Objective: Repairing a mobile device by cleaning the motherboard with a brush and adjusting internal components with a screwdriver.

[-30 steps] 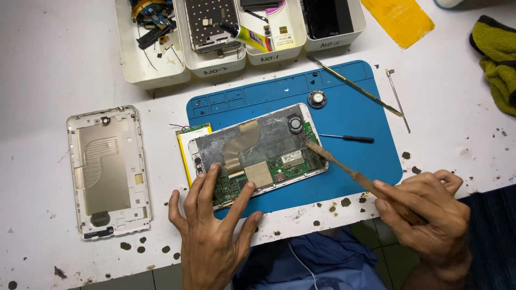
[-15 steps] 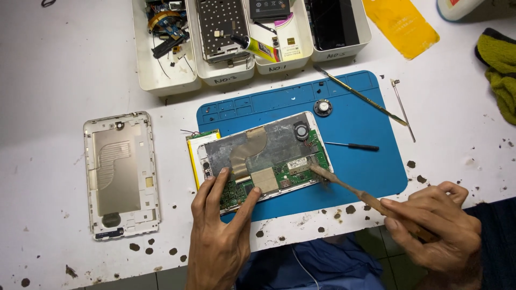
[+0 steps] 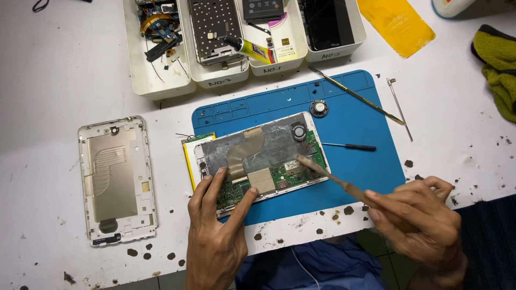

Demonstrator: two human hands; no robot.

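An opened tablet [image 3: 258, 158] lies face down on a blue work mat [image 3: 355, 126], its green circuit board and silver shielding exposed. My left hand [image 3: 217, 231] presses on the tablet's near left corner, fingers spread on the board. My right hand [image 3: 419, 220] grips a long flat metal pry tool [image 3: 333, 177], whose tip rests on the circuit board near the tablet's right side. A yellow-edged battery [image 3: 189, 156] pokes out at the tablet's left edge.
The tablet's back cover [image 3: 115, 180] lies to the left on the white table. Several white trays [image 3: 242, 37] with parts stand at the back. A small round speaker [image 3: 319, 108], a thin screwdriver [image 3: 349, 146], a long metal spudger [image 3: 357, 96] and a green cloth [image 3: 497, 70] lie to the right.
The view has drifted, so everything sits further right and lower in frame. The pry tool's tip has slid slightly along the circuit board; my left hand stays on the tablet's corner.
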